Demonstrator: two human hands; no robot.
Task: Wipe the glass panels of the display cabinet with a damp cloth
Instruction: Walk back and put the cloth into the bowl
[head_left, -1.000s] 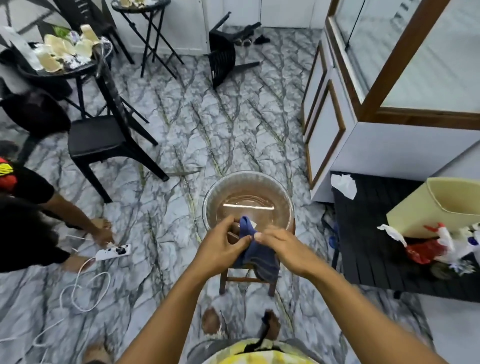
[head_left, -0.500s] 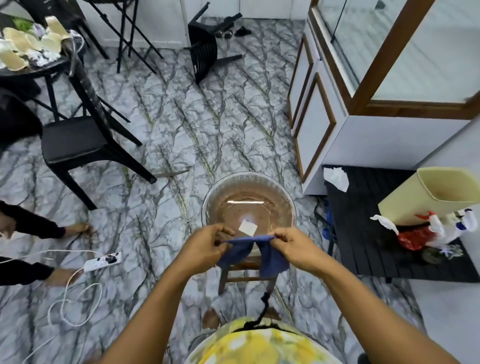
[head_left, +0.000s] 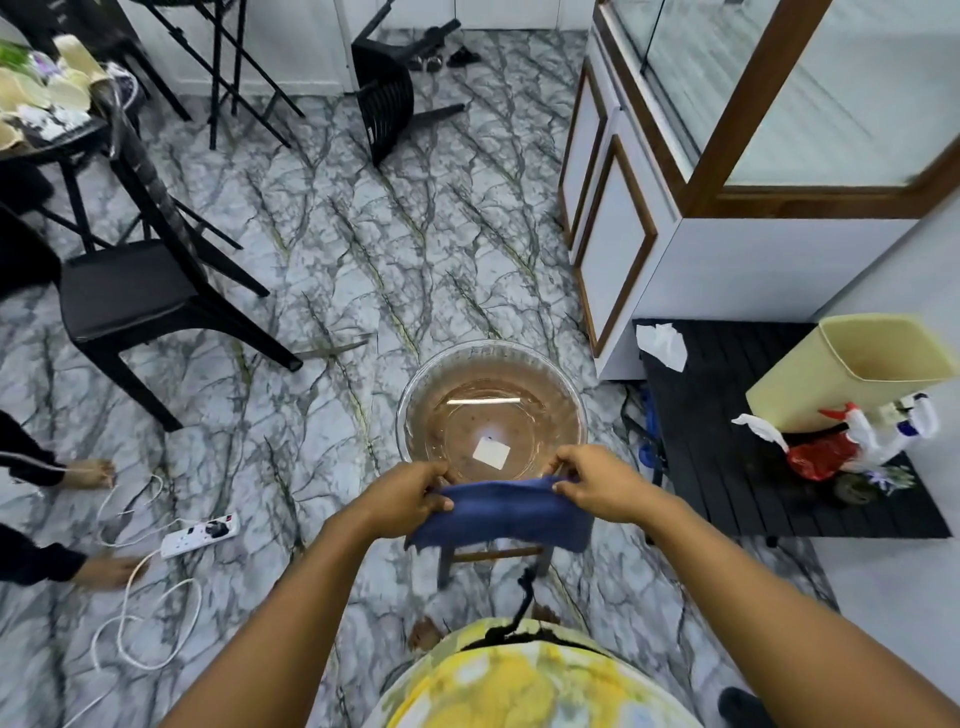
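- Left hand (head_left: 410, 499): I pinch the upper left corner of the cloth (head_left: 504, 512), with thumb and fingers curled over its edge.
- Right hand (head_left: 597, 486): I pinch the upper right corner the same way.
- Cloth: dark blue, pulled taut between my two hands, with the rest hanging below them.
- Bowl (head_left: 491, 347): clear glass, just beyond my knuckles, with what looks like water in it. It sits on a small stool (head_left: 493, 555), and a white square label (head_left: 491, 453) shows at the bottom.
- Display cabinet (head_left: 727, 197): beyond and to the right of my right hand, well apart from the cloth. Wood-framed glass panels (head_left: 841, 104) stand above white doors.
- Black slatted platform (head_left: 727, 467): right of my right hand. It carries a tilted yellow bin (head_left: 852, 374) and a crumpled white tissue (head_left: 662, 343).
- Power strip (head_left: 200, 532): white, on the marble floor (head_left: 363, 249) left of my left hand.
- Black chair (head_left: 124, 291): farther beyond on the left.
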